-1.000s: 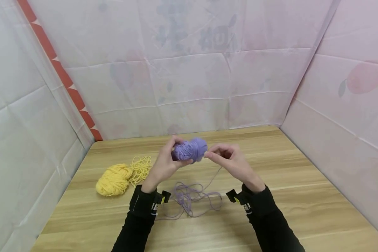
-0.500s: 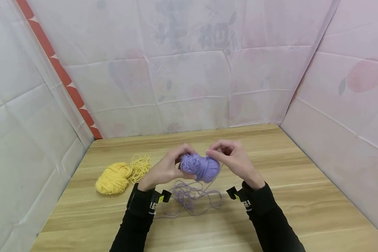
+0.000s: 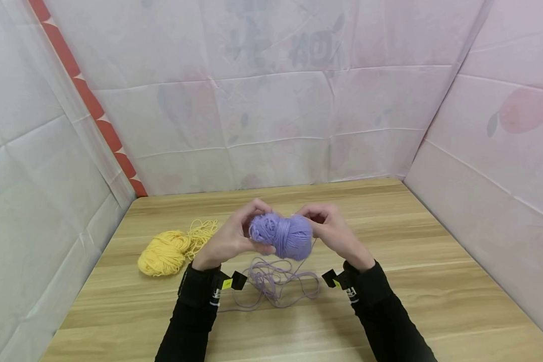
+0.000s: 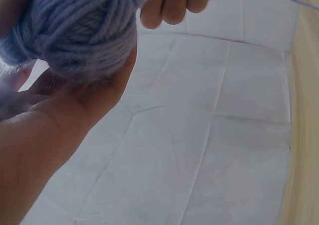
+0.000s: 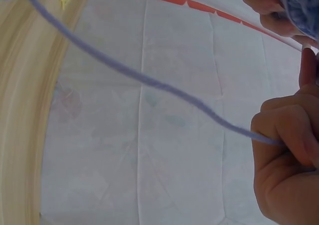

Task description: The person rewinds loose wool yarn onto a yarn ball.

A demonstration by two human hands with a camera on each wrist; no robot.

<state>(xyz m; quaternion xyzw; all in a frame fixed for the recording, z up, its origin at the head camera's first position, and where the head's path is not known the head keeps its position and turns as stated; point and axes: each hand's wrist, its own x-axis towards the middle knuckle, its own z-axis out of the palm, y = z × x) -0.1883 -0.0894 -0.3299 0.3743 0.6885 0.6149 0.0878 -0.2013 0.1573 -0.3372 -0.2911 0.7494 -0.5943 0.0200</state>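
A purple ball of yarn (image 3: 294, 236), cinched round its middle by wound strands, is held above the table by my left hand (image 3: 233, 236), thumb below and fingers behind. My right hand (image 3: 337, 234) is at the ball's right end with its fingers curled round the purple yarn strand (image 5: 164, 87). From that hand the strand runs down to a loose purple tangle (image 3: 271, 281) on the table. In the left wrist view the ball (image 4: 84, 31) rests against the left palm, and the right hand's curled fingers (image 4: 174, 6) show beside it.
A yellow ball of yarn (image 3: 163, 254) with a loose yellow tangle (image 3: 201, 236) lies on the wooden table (image 3: 412, 281) to the left. Pale printed cloth walls (image 3: 271, 115) enclose the table at the back and both sides.
The purple ball has shifted and turned in my left hand, its right end now larger in view. My right hand stays close to it, fingertips now partly behind the ball.
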